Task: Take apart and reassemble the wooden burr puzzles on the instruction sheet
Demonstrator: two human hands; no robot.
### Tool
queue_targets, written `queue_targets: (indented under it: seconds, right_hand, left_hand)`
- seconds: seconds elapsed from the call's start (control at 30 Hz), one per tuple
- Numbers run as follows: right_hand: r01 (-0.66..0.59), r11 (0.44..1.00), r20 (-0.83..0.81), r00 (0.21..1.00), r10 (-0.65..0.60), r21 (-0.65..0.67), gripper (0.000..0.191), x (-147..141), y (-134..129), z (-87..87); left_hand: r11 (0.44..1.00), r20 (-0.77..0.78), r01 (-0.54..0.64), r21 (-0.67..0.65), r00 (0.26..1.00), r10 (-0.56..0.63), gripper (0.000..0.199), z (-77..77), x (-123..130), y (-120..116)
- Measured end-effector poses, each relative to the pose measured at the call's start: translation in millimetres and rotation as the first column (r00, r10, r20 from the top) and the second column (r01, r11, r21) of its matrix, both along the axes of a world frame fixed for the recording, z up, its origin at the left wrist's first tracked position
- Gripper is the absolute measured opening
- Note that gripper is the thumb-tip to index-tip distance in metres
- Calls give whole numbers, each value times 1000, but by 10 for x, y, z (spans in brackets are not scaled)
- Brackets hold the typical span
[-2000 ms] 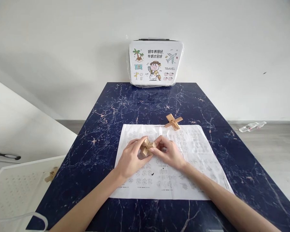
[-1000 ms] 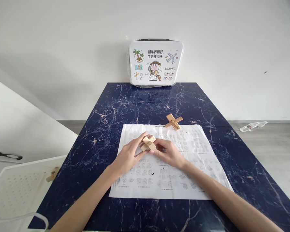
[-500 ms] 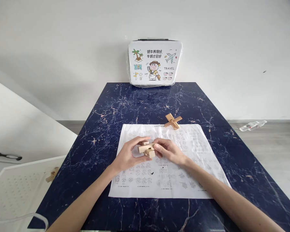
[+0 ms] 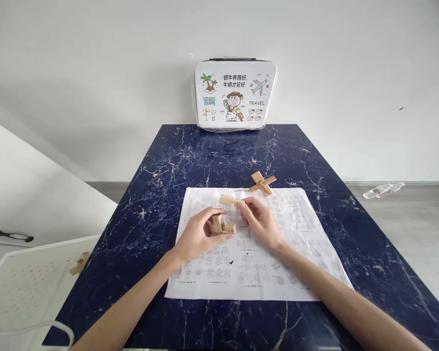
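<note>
Over the printed sheet, my left hand (image 4: pixel 194 235) is closed round a cluster of light wooden blocks (image 4: pixel 218 224), one block sticking out to the right. My right hand (image 4: pixel 259 222) pinches a single notched wooden stick (image 4: pixel 229 200) by its right end, above and apart from the cluster. The paper sheet (image 4: pixel 274 287) carries rows of small puzzle diagrams and lies under both hands. At its top edge rests a crossed wooden piece (image 4: pixel 262 184) made of interlocked bars.
The dark blue marbled table (image 4: pixel 234 156) has a white illustrated case (image 4: pixel 236 95) in plastic wrap at its far edge. To the left, lower than the table, are a white perforated surface (image 4: pixel 25 282) and a white cable (image 4: pixel 29 327). Clear packaging (image 4: pixel 383 190) lies on the floor at right.
The wooden stick has come away from the cluster, up and slightly right, in my right hand. The cluster has turned a little in my left hand.
</note>
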State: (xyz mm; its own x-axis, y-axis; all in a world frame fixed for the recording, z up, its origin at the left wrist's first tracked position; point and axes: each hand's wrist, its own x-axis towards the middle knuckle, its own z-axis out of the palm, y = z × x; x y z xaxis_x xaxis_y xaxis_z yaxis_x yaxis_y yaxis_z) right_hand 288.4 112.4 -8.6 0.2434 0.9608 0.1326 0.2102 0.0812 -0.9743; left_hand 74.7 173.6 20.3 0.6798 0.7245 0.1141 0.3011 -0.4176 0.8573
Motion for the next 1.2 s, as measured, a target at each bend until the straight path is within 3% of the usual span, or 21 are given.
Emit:
queue_targets:
  seconds: [0.27,0.43,0.6,0.77,0.93,1.2]
  right_hand:
    - [34,999,243,969,-42,36,27,-52,22,13]
    - [-15,998,362,932,-10,65,21,-50,15,8]
    - [-44,990,359,933,-7,135,23,-48,-16,58]
    - [-164,964,405,912,67,209,24,-45,-20,63]
    - [-178,961,412,908,78,210,20,-39,-8,39]
    - [-156,960,350,934,68,231,24,-5,-15,16]
  left_hand:
    - [992,76,34,-119,997,-25,34,-14,-2,2]
    - [999,63,-43,-12,997,44,36,-37,2,33]
    - [994,60,-111,11,992,110,39,-72,-20,52]
    - [996,85,-76,-56,993,80,41,-100,-42,72]
    - [989,94,0,-148,995,14,42,-85,-32,67]
    - [979,98,-33,-200,994,54,37,-23,13,22]
